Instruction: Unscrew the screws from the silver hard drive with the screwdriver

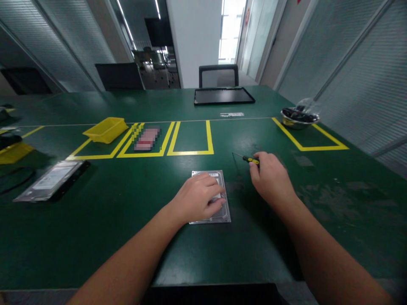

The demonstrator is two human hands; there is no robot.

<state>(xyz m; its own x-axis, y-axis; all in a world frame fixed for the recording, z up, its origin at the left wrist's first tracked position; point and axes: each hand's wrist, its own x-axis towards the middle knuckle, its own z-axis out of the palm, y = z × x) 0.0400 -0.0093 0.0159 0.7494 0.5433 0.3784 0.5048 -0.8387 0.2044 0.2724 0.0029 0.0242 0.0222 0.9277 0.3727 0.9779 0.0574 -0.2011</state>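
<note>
Both hands are in use: the left hand (200,197) lies over a hard drive with its fingers bent across the top, though whether it grips or merely rests there I cannot tell; the right hand (271,176) is closed around the handle of a screwdriver. From there, the green table (127,237) carries everything, and the middle of its near edge seems a sensible place to work, with both forearms reaching in over it. A dark flat panel (224,96) lies toward the far edge, presumably to leave the near part free. A metal bowl (295,126) of dark items stands toward the right edge, at the far side of a taped outline, and a yellow tray (106,133) sits left of centre over another; the tape probably assigns places. Toward the left edge lies a labelled metal unit (55,180), well apart from the hands. The hard drive (225,214) is flat before the near edge's middle, where the left hand's weight could steady it. Smallest is the screwdriver (249,159), its handle pinched near the thumb and its shaft pointing left and toward the far edge, the tip well apart from the drive.
</note>
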